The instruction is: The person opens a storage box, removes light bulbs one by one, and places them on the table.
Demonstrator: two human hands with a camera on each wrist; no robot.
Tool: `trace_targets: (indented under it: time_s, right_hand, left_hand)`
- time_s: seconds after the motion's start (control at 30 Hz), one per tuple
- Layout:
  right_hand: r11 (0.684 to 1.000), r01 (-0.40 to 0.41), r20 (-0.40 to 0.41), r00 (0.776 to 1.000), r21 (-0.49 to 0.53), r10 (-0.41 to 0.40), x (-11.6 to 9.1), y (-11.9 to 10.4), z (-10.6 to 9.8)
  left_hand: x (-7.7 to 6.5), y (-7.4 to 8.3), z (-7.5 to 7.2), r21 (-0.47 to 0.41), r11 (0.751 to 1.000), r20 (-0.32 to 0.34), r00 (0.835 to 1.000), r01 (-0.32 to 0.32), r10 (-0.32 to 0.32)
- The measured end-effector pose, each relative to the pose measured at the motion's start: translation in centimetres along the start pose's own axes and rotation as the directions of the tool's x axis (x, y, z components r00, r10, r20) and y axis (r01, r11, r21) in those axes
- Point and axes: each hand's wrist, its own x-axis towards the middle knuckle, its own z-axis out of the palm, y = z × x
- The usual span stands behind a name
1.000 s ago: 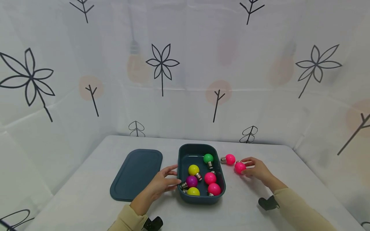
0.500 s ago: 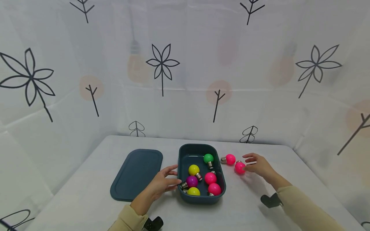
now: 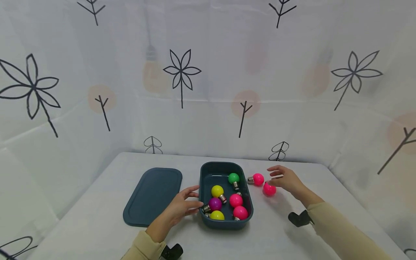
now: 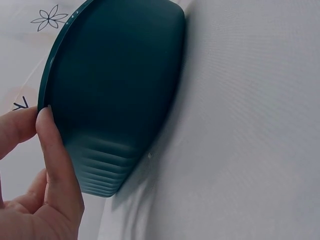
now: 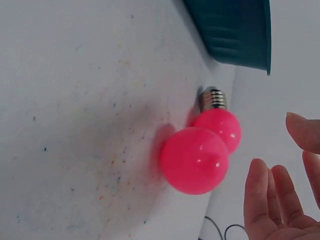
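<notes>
A dark teal open box (image 3: 226, 224) holds several round light bulbs: a green bulb (image 3: 233, 178), a purple bulb (image 3: 215, 204), yellow bulbs and pink ones. At its left rim, my left hand (image 3: 178, 206) pinches the edge between thumb and finger, as the left wrist view also shows. Two pink bulbs lie outside on the right: one pink bulb (image 3: 258, 179) with its metal base toward the box, and a nearer pink bulb (image 5: 195, 161). Over the nearer one hovers my right hand (image 3: 287, 180), fingers spread apart and holding nothing.
A flat dark teal lid (image 3: 152, 196) lies on the white table (image 3: 104, 202) left of the box. Behind and at the sides hangs a white cloth (image 3: 211, 126) with plant drawings. A black camera mount sits at each wrist.
My right hand has let go of the nearer pink bulb, drawn back a little, then moved up and left above it. My left hand stays at the box rim.
</notes>
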Motion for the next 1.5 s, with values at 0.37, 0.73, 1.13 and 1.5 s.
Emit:
trace_targets:
  time_s: [0.37,0.73,1.13,1.5]
  right_hand:
    - [0.999,0.028,-0.016,0.999,0.034,-0.028,0.4,-1.4,0.6]
    - [0.999,0.033,-0.01,0.999,0.024,-0.033,1.0,-3.1,1.7]
    - [0.992,0.095,0.022,0.995,0.082,-0.097,1.7,-5.1,3.1]
    - [0.99,0.092,0.045,0.994,0.105,-0.097,2.2,-6.3,4.9]
  left_hand:
    - [-0.1,0.2,0.1,0.013,1.0,-0.007,1.0,0.006,-0.006]
    - [-0.2,0.2,0.0,0.016,1.0,-0.008,1.0,0.004,-0.004]
    - [-0.2,0.1,0.1,0.021,1.0,-0.007,1.0,0.007,-0.007]
    - [-0.1,0.0,0.1,0.019,1.0,-0.008,1.0,0.012,-0.012]
